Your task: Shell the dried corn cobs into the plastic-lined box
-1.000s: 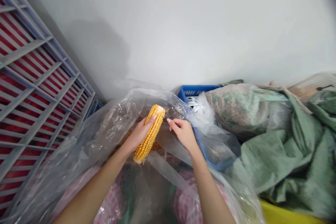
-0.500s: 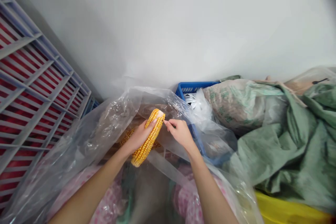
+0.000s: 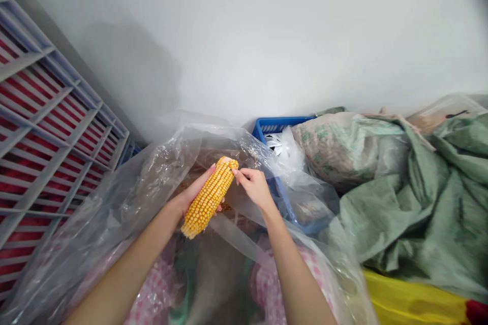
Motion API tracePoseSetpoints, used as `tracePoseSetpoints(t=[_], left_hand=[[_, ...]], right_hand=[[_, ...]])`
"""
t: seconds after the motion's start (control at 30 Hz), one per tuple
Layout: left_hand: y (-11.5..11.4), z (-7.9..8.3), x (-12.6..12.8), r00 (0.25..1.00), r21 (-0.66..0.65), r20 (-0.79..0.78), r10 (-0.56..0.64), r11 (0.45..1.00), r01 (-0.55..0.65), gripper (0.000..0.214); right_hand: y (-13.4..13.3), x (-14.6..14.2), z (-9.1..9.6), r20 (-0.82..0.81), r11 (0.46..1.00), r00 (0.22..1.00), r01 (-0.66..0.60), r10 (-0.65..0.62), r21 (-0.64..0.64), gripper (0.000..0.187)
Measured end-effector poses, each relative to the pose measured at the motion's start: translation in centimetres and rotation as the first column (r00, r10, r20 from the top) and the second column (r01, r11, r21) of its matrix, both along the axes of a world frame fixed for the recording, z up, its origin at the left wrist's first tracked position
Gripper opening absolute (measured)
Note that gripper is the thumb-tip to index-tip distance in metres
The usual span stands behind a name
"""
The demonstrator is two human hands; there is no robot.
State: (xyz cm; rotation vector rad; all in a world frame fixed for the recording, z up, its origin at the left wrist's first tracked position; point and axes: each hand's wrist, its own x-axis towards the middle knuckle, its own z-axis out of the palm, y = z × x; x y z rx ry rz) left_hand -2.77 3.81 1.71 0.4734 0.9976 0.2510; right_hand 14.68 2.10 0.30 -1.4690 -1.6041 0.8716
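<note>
A dried yellow ear of corn (image 3: pixel 209 198) is held at a slant over an opened clear plastic bag (image 3: pixel 160 162). My left hand (image 3: pixel 196 193) wraps round it from the left and from beneath, with some fingertips showing on its right side. At the ear's upper end a pale patch of bare cob shows. My right hand (image 3: pixel 253 184) touches the kernels by that end, thumb and forefinger pinched together; whether a kernel sits between them is hidden. Loose corn kernels (image 3: pixel 225 206) are partly visible below the ear, inside the bag.
On the left stands a large slatted plastic crate (image 3: pixel 57 127) with red behind its slats. A blue basket (image 3: pixel 284 124) with bags lies to the right, beside a stuffed sack (image 3: pixel 339 147) and green cloth (image 3: pixel 419 203). Something yellow (image 3: pixel 412 297) is at lower right. Ahead is a white wall (image 3: pixel 244 35).
The ear has turned in my left hand, showing a broader face of kernels, and my fingers now reach beneath it. My right hand has moved slightly left, against the ear's upper end.
</note>
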Motion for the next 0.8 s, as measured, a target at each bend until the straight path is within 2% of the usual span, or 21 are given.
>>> tracePoseSetpoints(t=[0.13,0.2,0.27,0.33,0.4,0.43,0.53,0.57,0.6,0.63,0.67,0.73,0.8], left_hand=[[-0.1,0.0,0.1,0.998,0.032,-0.054,-0.038,0.999,0.040,0.064],[-0.2,0.1,0.2,0.989,0.173,-0.142,-0.030,0.983,0.055,0.061],[-0.4,0.1,0.4,0.973,0.421,-0.230,0.025,0.904,0.077,0.057],[-0.5,-0.2,0.6,0.952,0.610,-0.299,0.069,0.781,0.135,0.054],[-0.4,-0.7,0.6,0.920,0.667,-0.386,0.070,0.710,0.226,0.055],[-0.3,-1.0,0.6,0.900,0.678,-0.429,0.083,0.688,0.260,0.056],[0.3,-1.7,0.2,0.845,0.717,-0.503,0.182,0.634,0.290,0.059],[0.6,-1.8,0.0,0.835,0.724,-0.508,0.209,0.629,0.283,0.060],[0.8,-1.8,-0.3,0.832,0.727,-0.507,0.227,0.631,0.271,0.062],[1.0,-1.7,-0.5,0.833,0.724,-0.502,0.233,0.639,0.258,0.063],[1.1,-1.5,-0.8,0.837,0.720,-0.494,0.233,0.650,0.243,0.064],[1.3,-1.0,-1.2,0.847,0.706,-0.478,0.232,0.675,0.214,0.064],[1.2,-0.6,-1.4,0.856,0.696,-0.459,0.239,0.695,0.179,0.064]], right_hand=[[-0.5,-0.3,-0.5,-0.081,0.996,0.995,0.048,-0.054,-0.081,0.043],[-1.0,-0.7,-0.8,-0.140,0.983,0.982,0.103,-0.125,-0.153,0.043],[-1.5,-1.0,-1.0,-0.196,0.958,0.960,0.147,-0.198,-0.245,0.042],[-1.8,-1.0,-1.2,-0.244,0.919,0.939,0.140,-0.240,-0.367,0.041],[-2.0,-0.4,-1.2,-0.242,0.896,0.943,0.106,-0.229,-0.432,0.041],[-2.0,0.1,-1.2,-0.200,0.901,0.957,0.111,-0.211,-0.419,0.041],[-2.2,2.0,-0.6,-0.023,0.939,0.975,0.208,-0.223,-0.272,0.041],[-2.2,2.7,-0.3,-0.038,0.938,0.968,0.230,-0.248,-0.260,0.040],[-2.3,3.4,0.1,-0.123,0.932,0.955,0.225,-0.269,-0.285,0.039],[-2.3,4.3,0.5,-0.261,0.923,0.921,0.197,-0.289,-0.329,0.037],[-2.4,5.2,0.8,-0.426,0.916,0.850,0.147,-0.311,-0.374,0.035],[-2.6,7.7,1.3,-0.694,0.907,0.618,0.076,-0.368,-0.414,0.029],[-2.9,11.2,1.6,-0.799,0.896,0.418,0.098,-0.433,-0.434,0.027]])
